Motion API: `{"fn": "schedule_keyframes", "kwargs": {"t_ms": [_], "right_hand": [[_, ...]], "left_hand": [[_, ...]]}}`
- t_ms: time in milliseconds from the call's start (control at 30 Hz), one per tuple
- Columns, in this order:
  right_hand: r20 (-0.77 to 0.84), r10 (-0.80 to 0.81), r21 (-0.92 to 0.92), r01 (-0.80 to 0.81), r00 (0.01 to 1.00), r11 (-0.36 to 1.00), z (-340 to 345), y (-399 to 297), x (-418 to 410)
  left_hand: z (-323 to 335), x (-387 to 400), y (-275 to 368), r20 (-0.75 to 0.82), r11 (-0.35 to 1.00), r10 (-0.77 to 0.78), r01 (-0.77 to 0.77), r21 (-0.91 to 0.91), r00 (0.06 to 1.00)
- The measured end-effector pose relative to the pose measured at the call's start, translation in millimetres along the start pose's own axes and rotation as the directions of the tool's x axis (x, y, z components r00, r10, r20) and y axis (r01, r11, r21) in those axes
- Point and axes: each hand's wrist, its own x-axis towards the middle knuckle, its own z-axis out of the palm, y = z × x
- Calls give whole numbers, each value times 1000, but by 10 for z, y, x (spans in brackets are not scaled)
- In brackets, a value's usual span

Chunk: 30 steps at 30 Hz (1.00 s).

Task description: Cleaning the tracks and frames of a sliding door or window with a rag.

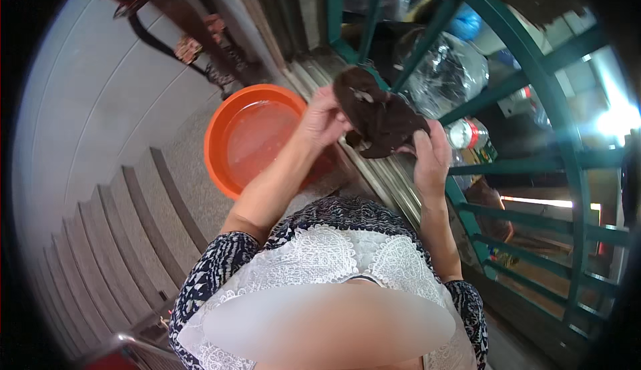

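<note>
Both hands hold a dark brown cloth item (388, 120) up in front of me. It is bunched and folded, with a few small pale patches, and its exact kind is unclear. At its left end, the fingers and thumb of my left hand (323, 120) pinch the edge. My right hand (431, 152) grips the opposite lower corner. Down to the left stands an orange plastic basin (213, 145) with some water in it; my left forearm crosses in front of its right side.
Concrete stairs (135, 210) run along the left beside a pale wall (85, 95). A dark plant stand (195, 34) is behind the basin. On the right, a green metal grille (546, 64) fronts stored plastic bags (445, 69) and a clear bottle (465, 134). A metal door track (385, 170) lies below my hands.
</note>
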Motion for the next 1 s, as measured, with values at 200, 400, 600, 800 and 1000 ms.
{"fn": "schedule_keyframes", "kwargs": {"t_ms": [200, 400, 600, 800, 1000], "right_hand": [[403, -23, 139, -36, 915, 990, 958, -84, 273], [633, 106, 9, -144, 767, 989, 1656, 422, 216], [659, 250, -331, -24, 709, 943, 1402, 802, -115], [603, 431, -328, -283, 671, 901, 858, 571, -279], [484, 475, -266, -394, 735, 880, 428, 625, -414]], "left_hand": [[-45, -813, 1201, -21, 883, 393, -371, 287, 919], [-264, -1670, 1748, -157, 725, 482, -291, 625, 862], [-232, -1967, 1374, -420, 496, 318, 229, 838, 850], [-860, -1989, 986, -588, 100, 63, 581, 808, 807], [-1445, -2120, 1015, -569, -493, -184, 426, 759, 801]]}}
